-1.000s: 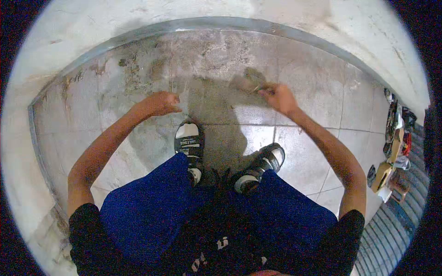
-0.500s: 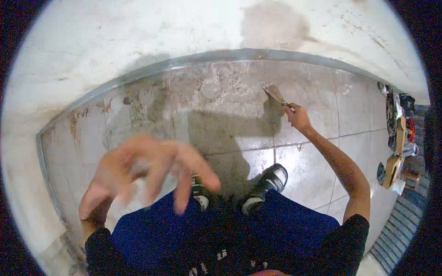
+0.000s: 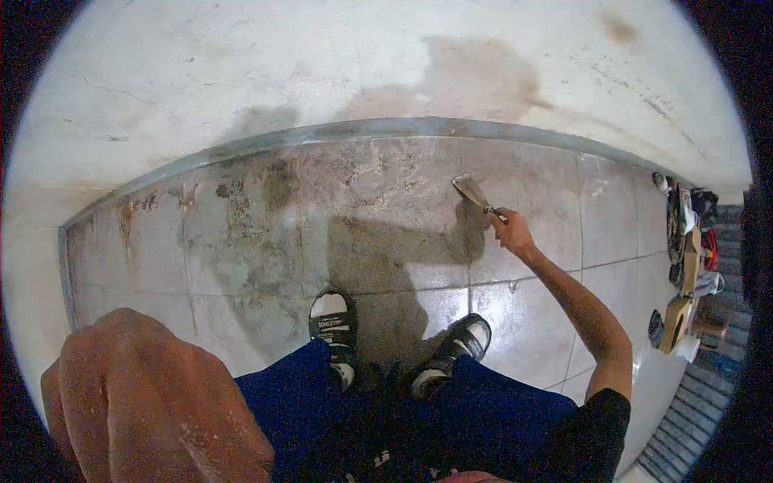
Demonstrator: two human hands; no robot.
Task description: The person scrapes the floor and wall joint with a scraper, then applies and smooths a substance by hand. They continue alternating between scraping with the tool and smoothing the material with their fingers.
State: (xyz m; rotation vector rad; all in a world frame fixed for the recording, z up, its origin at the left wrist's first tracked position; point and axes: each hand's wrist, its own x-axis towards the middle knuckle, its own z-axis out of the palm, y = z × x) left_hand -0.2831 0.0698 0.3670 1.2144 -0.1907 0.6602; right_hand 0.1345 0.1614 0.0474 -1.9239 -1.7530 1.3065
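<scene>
My right hand (image 3: 513,233) is closed round the handle of a putty knife (image 3: 473,192). Its wide metal blade points up and left, with the edge at the grey tiled floor (image 3: 531,173). White scrape marks and residue (image 3: 382,173) lie on the tile left of the blade. My left hand (image 3: 153,394) looms large at the lower left, close to the camera and away from the floor. Its back and bent knuckles face up, while the fingertips are hidden, so I cannot tell whether it holds anything.
A white, stained wall (image 3: 322,64) rises beyond a grey skirting strip (image 3: 435,126). Brown stains (image 3: 233,193) mark the floor at left. My sandalled feet (image 3: 334,326) stand below the work spot. At far right are an open cardboard box (image 3: 675,322), assorted items and a ribbed grey surface (image 3: 688,427).
My left hand has come from spread fingers over my knee to a bent shape nearer the camera, lower left. The view has tilted slightly; my right hand keeps the putty knife at the floor.
</scene>
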